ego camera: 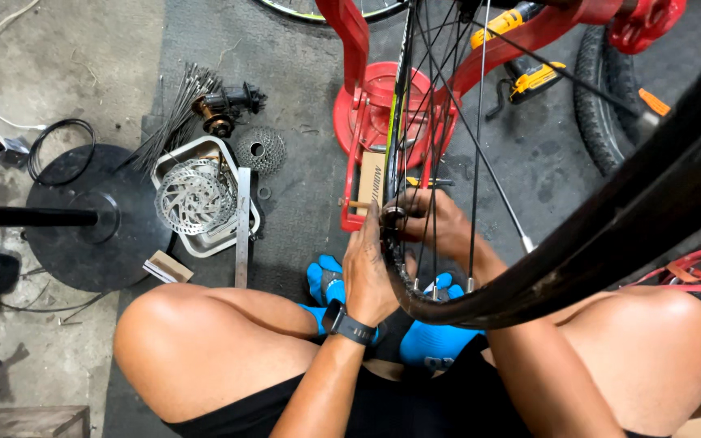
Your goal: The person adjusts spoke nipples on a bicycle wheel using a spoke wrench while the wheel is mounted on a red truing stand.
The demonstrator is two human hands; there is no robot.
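I sit cross-legged on the floor with a black bicycle wheel rim (pixel 578 251) mounted in a red truing stand (pixel 367 122) in front of me. My left hand (pixel 371 272), with a dark watch on the wrist, grips the near side of the rim. My right hand (pixel 440 223) reaches between the thin spokes (pixel 476 146) and pinches something small at the rim; the fingers are partly hidden by the rim and spokes.
A metal tray (pixel 208 243) holds a brake disc rotor (pixel 190 195). Beside it lie a cassette (pixel 260 150), a hub (pixel 222 109), loose spokes (pixel 172 122) and a steel ruler (pixel 242 227). A round black stand base (pixel 83 235) is left. A yellow drill (pixel 529 77) and a tyre (pixel 602 97) lie behind.
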